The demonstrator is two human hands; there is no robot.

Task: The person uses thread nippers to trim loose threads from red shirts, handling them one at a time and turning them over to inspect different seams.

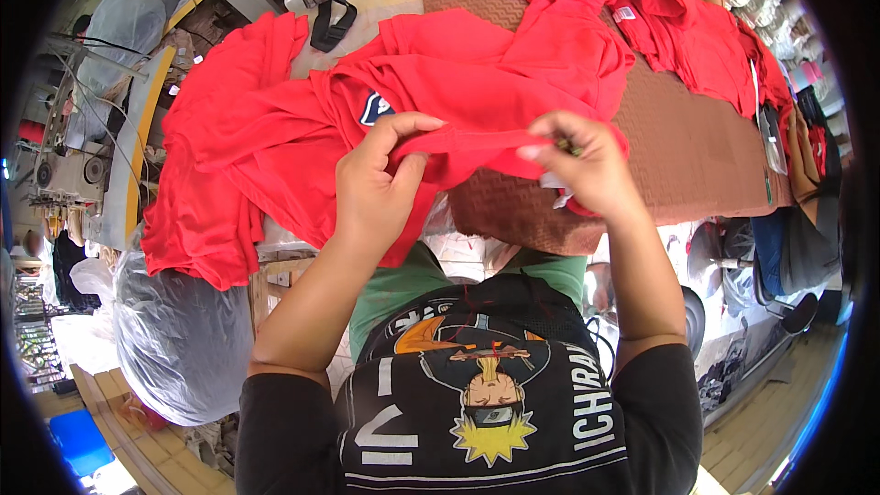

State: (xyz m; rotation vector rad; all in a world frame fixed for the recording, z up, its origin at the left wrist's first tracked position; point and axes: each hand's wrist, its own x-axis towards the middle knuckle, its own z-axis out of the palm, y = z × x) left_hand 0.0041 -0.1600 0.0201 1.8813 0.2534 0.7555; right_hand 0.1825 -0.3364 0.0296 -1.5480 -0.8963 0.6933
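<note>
A red knit garment [467, 73] with a dark blue and white patch [375, 108] lies spread over the table in front of me. My left hand [380, 179] pinches its edge between thumb and fingers, lifted at the near side. To the right, my right hand [587, 165] closes on the same edge, so a narrow strip [490, 139] stretches between both hands. Something small, dark and yellowish [568, 146] shows among the right fingers; its kind I cannot make out. White labels [557, 188] hang below the right hand.
A brown textured cover [687, 147] lies on the table. More red garments [697, 46] are heaped at the far right, and another red pile [211, 147] hangs over the left edge. A black strap [332, 26] lies at the back. A plastic-wrapped bundle [183, 339] stands at lower left.
</note>
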